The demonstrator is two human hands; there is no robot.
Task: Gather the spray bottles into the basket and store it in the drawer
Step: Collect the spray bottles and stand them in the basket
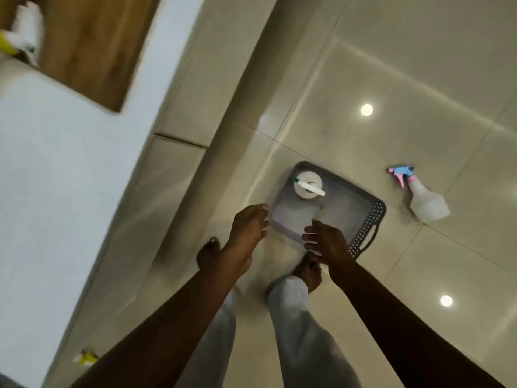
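Note:
A grey perforated basket [369,219] sits on the tiled floor just ahead of my feet. One white spray bottle with a green-tipped nozzle [307,186] stands upright in its far left corner. A second white bottle with a blue and pink trigger head [425,203] lies on its side on the floor to the right of the basket. My left hand [246,231] hangs by the basket's near left corner, fingers loosely apart and holding nothing. My right hand [327,242] hovers over the basket's near edge, fingers spread, also holding nothing.
A white cabinet [70,191] runs along the left, with a wooden surface [92,51] at the top left. A blurred white and yellow object [25,35] sits up there. A small yellow and white item [86,358] shows at the lower left. My bare feet stand below the basket.

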